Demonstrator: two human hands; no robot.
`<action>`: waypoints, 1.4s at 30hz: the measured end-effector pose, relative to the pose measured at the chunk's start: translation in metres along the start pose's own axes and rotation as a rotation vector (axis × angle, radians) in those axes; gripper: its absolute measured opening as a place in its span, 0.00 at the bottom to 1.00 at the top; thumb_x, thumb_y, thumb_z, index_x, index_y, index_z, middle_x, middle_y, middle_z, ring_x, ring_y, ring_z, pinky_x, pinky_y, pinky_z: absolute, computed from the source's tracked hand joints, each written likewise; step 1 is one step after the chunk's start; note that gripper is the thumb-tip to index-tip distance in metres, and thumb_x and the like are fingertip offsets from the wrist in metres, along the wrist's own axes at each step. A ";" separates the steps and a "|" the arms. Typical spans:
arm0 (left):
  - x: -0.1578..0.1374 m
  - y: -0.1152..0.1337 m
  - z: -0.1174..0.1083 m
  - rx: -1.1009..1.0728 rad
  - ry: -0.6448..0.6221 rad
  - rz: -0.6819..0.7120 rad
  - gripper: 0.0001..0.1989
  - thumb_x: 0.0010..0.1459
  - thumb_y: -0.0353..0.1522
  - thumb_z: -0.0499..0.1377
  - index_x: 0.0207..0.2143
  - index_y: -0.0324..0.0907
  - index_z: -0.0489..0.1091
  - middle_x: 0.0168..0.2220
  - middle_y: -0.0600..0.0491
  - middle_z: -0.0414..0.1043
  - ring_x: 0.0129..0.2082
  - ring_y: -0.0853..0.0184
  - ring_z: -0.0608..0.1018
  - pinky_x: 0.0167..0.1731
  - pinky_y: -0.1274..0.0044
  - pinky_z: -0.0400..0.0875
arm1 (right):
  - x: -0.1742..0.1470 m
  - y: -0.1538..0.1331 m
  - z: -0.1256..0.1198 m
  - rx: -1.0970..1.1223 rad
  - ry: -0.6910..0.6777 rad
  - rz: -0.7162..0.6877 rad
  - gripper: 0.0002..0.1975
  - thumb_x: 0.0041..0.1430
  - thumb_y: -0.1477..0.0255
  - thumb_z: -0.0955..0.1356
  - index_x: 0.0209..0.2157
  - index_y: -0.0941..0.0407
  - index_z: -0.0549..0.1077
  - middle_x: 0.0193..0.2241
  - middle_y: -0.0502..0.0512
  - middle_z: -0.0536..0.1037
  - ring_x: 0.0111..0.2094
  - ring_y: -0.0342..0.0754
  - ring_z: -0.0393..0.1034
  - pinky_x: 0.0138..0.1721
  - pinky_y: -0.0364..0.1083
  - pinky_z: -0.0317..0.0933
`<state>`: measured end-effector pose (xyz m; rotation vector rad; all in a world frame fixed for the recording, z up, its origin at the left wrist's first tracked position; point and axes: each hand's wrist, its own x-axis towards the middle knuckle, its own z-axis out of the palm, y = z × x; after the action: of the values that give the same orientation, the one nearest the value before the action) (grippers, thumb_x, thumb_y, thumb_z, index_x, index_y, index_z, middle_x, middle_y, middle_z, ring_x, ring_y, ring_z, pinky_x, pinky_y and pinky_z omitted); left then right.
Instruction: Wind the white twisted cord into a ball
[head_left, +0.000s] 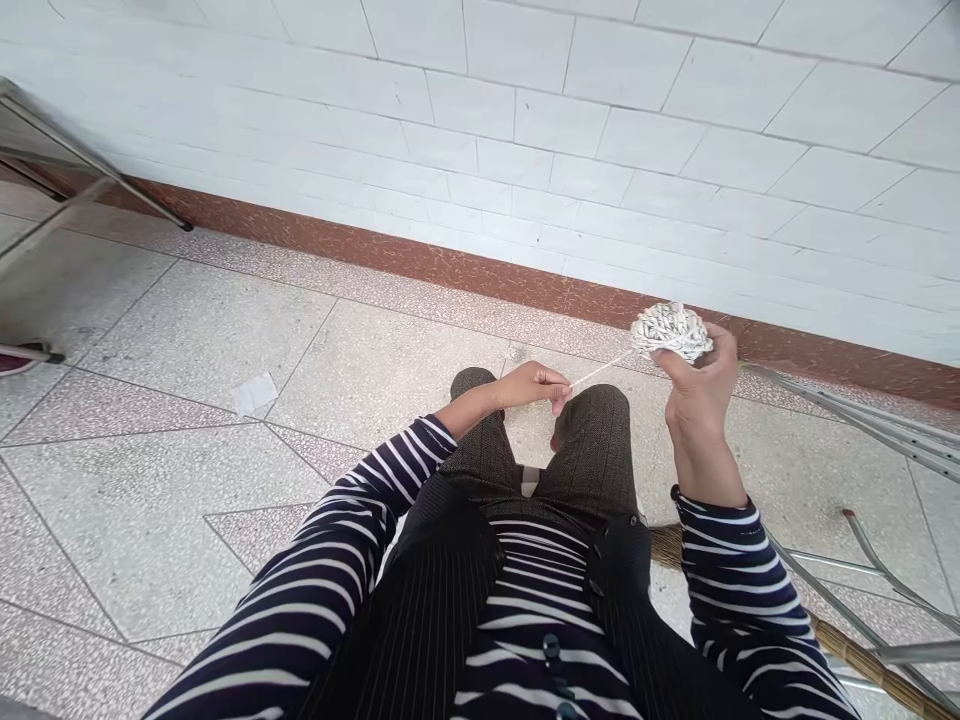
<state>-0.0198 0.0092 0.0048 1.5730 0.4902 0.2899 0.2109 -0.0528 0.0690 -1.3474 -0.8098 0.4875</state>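
Note:
Raised at the right, my right hand (703,385) is wrapped round the lower right side of a ball of white cord (670,331). A single strand of cord (602,371) runs taut from the ball down to the left. Its other end is pinched between the fingertips of my left hand (536,385), which is just above my knees. Whether the strand goes on past those fingers I cannot make out. The ball looks bulky and loosely wound, and part of it is hidden behind my right thumb and palm.
A white tiled wall (495,120) with a brown skirting (390,253) stands in front. Metal legs (112,180) are at the left. On the right are metal tubes (862,410) and a straw broom (870,655). A piece of white paper (256,394) lies on the floor.

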 end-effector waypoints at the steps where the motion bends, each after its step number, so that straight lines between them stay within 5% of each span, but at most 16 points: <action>1: -0.004 -0.003 0.000 0.004 -0.002 -0.011 0.19 0.63 0.42 0.58 0.28 0.37 0.75 0.28 0.51 0.76 0.34 0.69 0.76 0.44 0.77 0.67 | 0.002 0.001 -0.001 -0.038 0.029 -0.059 0.30 0.37 0.71 0.76 0.43 0.55 0.65 0.41 0.52 0.72 0.43 0.51 0.72 0.49 0.53 0.68; 6: -0.020 0.003 0.001 0.073 -0.007 -0.040 0.15 0.65 0.39 0.56 0.32 0.37 0.75 0.26 0.54 0.75 0.32 0.70 0.75 0.42 0.77 0.66 | 0.008 0.014 -0.004 -0.462 -0.034 -0.248 0.31 0.41 0.68 0.75 0.47 0.55 0.63 0.47 0.59 0.67 0.52 0.58 0.66 0.53 0.58 0.65; 9: -0.021 0.026 -0.001 0.175 -0.032 0.002 0.16 0.64 0.37 0.55 0.28 0.38 0.74 0.26 0.55 0.74 0.28 0.73 0.72 0.34 0.80 0.63 | -0.002 0.030 -0.001 -0.607 -0.186 -0.142 0.29 0.44 0.67 0.76 0.48 0.55 0.65 0.50 0.61 0.66 0.55 0.61 0.61 0.57 0.59 0.61; 13: -0.009 0.043 -0.009 0.375 0.026 0.028 0.15 0.61 0.33 0.55 0.23 0.38 0.73 0.21 0.58 0.69 0.21 0.76 0.64 0.26 0.80 0.55 | -0.037 0.045 0.002 -0.467 -0.560 0.143 0.19 0.60 0.65 0.71 0.52 0.55 0.69 0.53 0.60 0.70 0.53 0.55 0.67 0.52 0.55 0.67; 16: -0.001 0.035 -0.015 0.465 0.003 0.071 0.14 0.59 0.30 0.55 0.22 0.38 0.73 0.21 0.57 0.70 0.22 0.74 0.67 0.27 0.80 0.57 | -0.060 0.048 -0.003 -0.386 -0.692 0.212 0.18 0.67 0.64 0.67 0.54 0.57 0.70 0.53 0.59 0.73 0.49 0.52 0.72 0.49 0.55 0.70; 21: 0.003 0.009 -0.013 0.425 -0.028 0.148 0.13 0.63 0.33 0.55 0.31 0.39 0.78 0.29 0.54 0.77 0.30 0.70 0.75 0.35 0.80 0.63 | -0.065 0.042 -0.027 -0.244 -0.818 0.301 0.20 0.64 0.62 0.70 0.54 0.57 0.71 0.51 0.58 0.75 0.49 0.53 0.73 0.49 0.55 0.70; 24: 0.004 -0.010 -0.010 0.364 0.014 0.122 0.12 0.63 0.35 0.57 0.35 0.39 0.79 0.30 0.53 0.78 0.33 0.69 0.77 0.38 0.80 0.64 | -0.062 0.039 -0.039 -0.090 -0.870 0.375 0.31 0.47 0.56 0.77 0.51 0.53 0.73 0.47 0.57 0.78 0.49 0.57 0.74 0.50 0.55 0.70; 29: 0.008 -0.045 -0.012 0.335 0.124 0.007 0.13 0.61 0.36 0.58 0.31 0.37 0.78 0.31 0.52 0.78 0.33 0.68 0.77 0.38 0.79 0.65 | -0.057 0.021 -0.043 0.332 -0.779 0.579 0.50 0.27 0.56 0.81 0.57 0.50 0.69 0.51 0.60 0.77 0.53 0.63 0.73 0.53 0.59 0.68; 33: 0.011 -0.057 -0.016 0.268 0.202 -0.052 0.12 0.61 0.36 0.58 0.34 0.37 0.78 0.35 0.51 0.79 0.37 0.67 0.78 0.41 0.79 0.66 | -0.050 -0.004 -0.046 0.364 -0.629 0.541 0.44 0.31 0.55 0.78 0.54 0.50 0.72 0.54 0.62 0.76 0.55 0.66 0.71 0.55 0.65 0.67; 38: 0.013 -0.050 -0.019 0.239 0.249 -0.077 0.19 0.65 0.34 0.52 0.54 0.37 0.72 0.36 0.51 0.80 0.29 0.71 0.75 0.38 0.79 0.68 | -0.042 -0.021 -0.057 0.301 -0.557 0.444 0.39 0.36 0.58 0.76 0.55 0.49 0.72 0.56 0.61 0.75 0.58 0.66 0.68 0.57 0.67 0.65; 42: 0.012 -0.049 -0.026 0.320 0.277 -0.067 0.14 0.65 0.34 0.52 0.39 0.37 0.76 0.38 0.50 0.80 0.36 0.69 0.77 0.43 0.79 0.68 | -0.038 -0.024 -0.069 0.314 -0.493 0.398 0.37 0.37 0.58 0.75 0.54 0.49 0.73 0.55 0.61 0.76 0.58 0.67 0.68 0.56 0.69 0.65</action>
<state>-0.0281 0.0386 -0.0436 1.8314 0.8350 0.3954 0.2349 -0.1299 0.0825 -1.1042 -0.8162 1.2432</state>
